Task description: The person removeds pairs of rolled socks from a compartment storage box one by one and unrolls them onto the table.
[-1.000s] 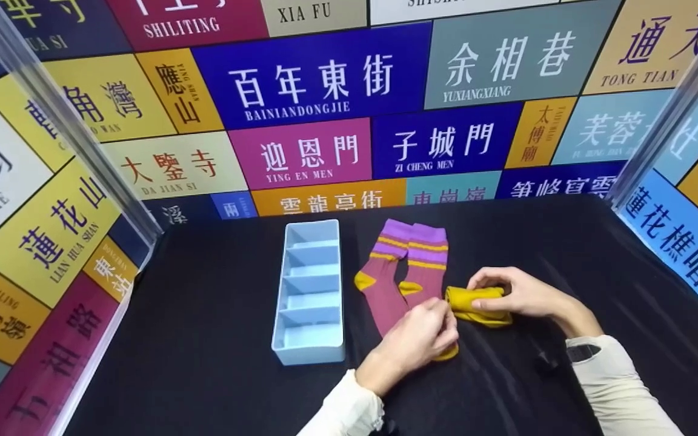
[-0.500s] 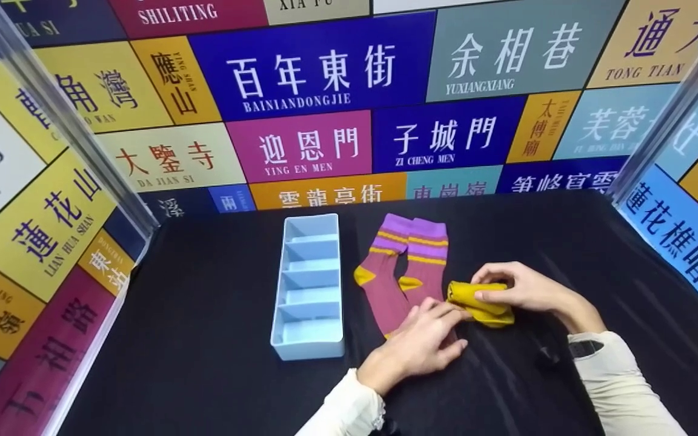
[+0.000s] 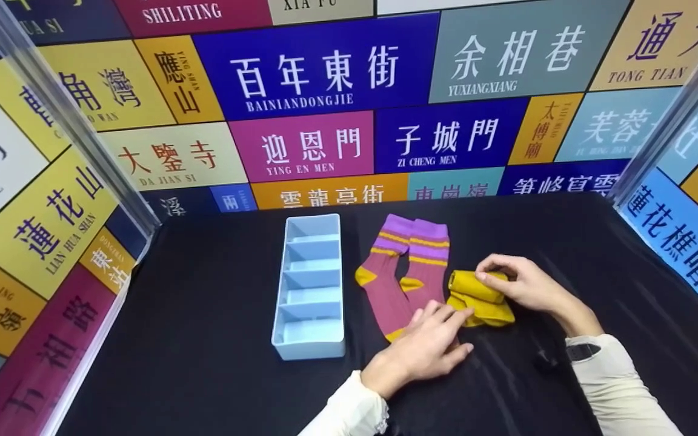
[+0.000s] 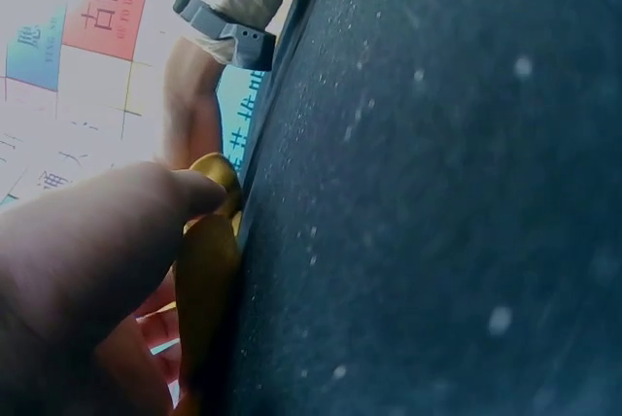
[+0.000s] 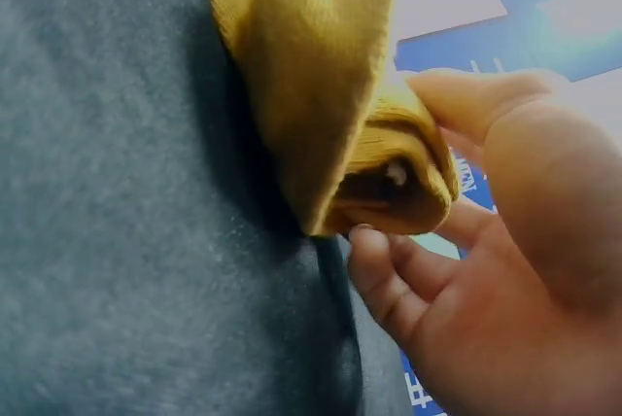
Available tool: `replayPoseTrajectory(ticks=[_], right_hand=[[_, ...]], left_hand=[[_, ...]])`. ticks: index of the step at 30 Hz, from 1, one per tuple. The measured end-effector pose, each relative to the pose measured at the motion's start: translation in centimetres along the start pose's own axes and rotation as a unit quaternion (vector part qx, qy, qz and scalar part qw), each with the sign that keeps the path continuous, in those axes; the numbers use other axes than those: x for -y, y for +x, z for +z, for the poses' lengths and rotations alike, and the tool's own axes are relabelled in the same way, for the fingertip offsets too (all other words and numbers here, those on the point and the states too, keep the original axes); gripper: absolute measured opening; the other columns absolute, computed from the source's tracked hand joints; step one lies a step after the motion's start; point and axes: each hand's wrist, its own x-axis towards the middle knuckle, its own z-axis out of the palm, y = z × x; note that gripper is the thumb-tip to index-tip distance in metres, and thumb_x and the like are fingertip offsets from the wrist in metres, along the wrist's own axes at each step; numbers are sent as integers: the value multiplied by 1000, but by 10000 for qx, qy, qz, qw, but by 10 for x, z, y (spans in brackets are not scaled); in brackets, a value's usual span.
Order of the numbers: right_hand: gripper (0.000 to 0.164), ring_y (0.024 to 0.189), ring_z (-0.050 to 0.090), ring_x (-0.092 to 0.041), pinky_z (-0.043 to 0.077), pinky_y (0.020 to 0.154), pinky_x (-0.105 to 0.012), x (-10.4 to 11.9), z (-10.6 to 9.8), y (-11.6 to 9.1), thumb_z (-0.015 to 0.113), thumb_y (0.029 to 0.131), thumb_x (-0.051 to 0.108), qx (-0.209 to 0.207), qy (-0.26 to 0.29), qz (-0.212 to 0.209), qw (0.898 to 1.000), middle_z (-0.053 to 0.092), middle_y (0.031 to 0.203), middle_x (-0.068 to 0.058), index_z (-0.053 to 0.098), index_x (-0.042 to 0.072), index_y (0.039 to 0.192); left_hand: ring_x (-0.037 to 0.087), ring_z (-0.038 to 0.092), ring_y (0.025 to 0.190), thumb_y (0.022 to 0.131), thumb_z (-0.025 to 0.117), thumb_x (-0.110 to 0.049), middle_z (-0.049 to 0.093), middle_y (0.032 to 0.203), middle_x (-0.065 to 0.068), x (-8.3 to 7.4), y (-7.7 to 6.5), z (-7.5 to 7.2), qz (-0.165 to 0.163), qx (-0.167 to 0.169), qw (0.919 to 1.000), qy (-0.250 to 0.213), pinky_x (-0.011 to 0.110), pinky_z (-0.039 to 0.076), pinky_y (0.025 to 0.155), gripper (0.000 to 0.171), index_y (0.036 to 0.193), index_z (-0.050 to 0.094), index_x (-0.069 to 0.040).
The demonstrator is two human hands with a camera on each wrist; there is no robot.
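Observation:
Mustard-yellow socks (image 3: 479,297), partly rolled and folded, lie on the black cloth; in the right wrist view the roll (image 5: 389,173) shows layered fabric with a dark hollow at its end. My right hand (image 3: 525,284) grips the rolled part between thumb and fingers. My left hand (image 3: 425,348) lies low with loosely spread fingers, its fingertips at the near left edge of the yellow fabric and over the toe end of one striped sock. Two purple-and-mauve striped socks (image 3: 409,260) with yellow heels lie flat just left of the yellow ones, their toes partly hidden by my left hand.
A light blue plastic organizer (image 3: 308,348) with several compartments stands left of the striped socks. Black cloth (image 3: 203,315) covers the table. Clear upright panels (image 3: 658,133) with metal-looking edges and walls printed with colourful signs (image 3: 312,72) enclose it.
My left fingers, curled at the yellow fabric's left end before, have loosened and spread. My right hand has shifted the roll slightly away from me, showing more of the fabric beneath.

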Motion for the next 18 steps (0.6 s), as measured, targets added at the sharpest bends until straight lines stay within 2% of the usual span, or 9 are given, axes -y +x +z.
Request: replayPoseTrajectory(ticks=[3, 6, 9, 11, 14, 18], right_hand=[[11, 88, 68, -19, 55, 77, -23, 0, 0, -2, 73, 105, 26, 63, -141, 182, 9997, 78, 107, 0, 78, 22, 114], [19, 92, 66, -18, 54, 80, -21, -1, -1, -3, 81, 99, 29, 112, -229, 304, 9992, 76, 111, 0, 77, 23, 117], [27, 97, 64, -17, 52, 85, -21, -1, 0, -3, 84, 96, 33, 69, -393, 341, 9986, 75, 115, -1, 77, 23, 119], [27, 97, 63, -17, 51, 86, -22, -1, 0, -3, 84, 96, 34, -33, -540, 318, 9980, 74, 115, 0, 77, 23, 120], [25, 93, 63, -17, 52, 82, -23, -2, 1, -2, 82, 98, 34, -174, -617, 297, 9975, 74, 110, 0, 77, 22, 119], [20, 85, 64, -16, 53, 74, -23, -3, 1, -1, 80, 100, 33, -362, -683, 262, 9967, 74, 102, 1, 76, 22, 116]], left_hand=[[13, 49, 128, 107, 63, -44, 61, 127, -6, -2, 0, 1, 41, -55, 9998, 178, 31, 45, 106, 60, 160, 50, -19], [16, 47, 142, 106, 65, -41, 59, 137, -2, -2, -1, 3, 100, -107, 9995, 265, 35, 41, 120, 59, 159, 51, -17], [18, 49, 145, 106, 66, -40, 55, 146, 1, -1, -1, 4, 180, -103, 9995, 236, 39, 35, 129, 59, 158, 51, -16], [16, 53, 141, 105, 67, -40, 55, 148, 1, -1, -1, 3, 193, -56, 9996, 201, 39, 36, 128, 61, 158, 50, -16], [12, 59, 130, 104, 68, -41, 58, 142, -1, -4, 0, 2, 218, -19, 9993, 317, 38, 41, 123, 62, 158, 48, -17], [11, 59, 131, 103, 69, -44, 54, 148, 0, -10, 0, -2, 203, -21, 9989, 424, 37, 46, 114, 68, 162, 44, -21]])
